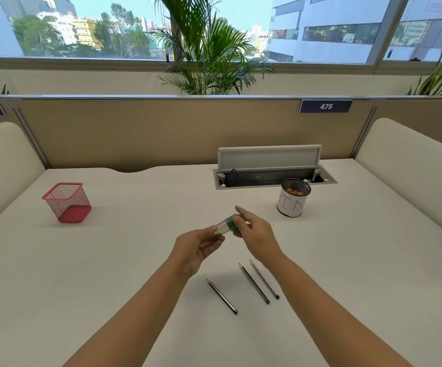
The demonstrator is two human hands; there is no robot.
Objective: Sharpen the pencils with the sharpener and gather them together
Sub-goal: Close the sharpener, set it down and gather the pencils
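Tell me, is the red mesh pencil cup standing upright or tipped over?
Tilted, not upright: the red mesh cup leans on the table, its open top slanting left.

red basket (67,203) left, bin (292,198) right, open between

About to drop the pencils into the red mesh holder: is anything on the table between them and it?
Nothing visible: bare table lies between the three pencils and the red mesh holder. Both hands hold the sharpener above.

Before you: white desk (108,260), beige partition (161,128) with tag "475" (325,106), open cable tray (270,170), palm (209,49) at window.
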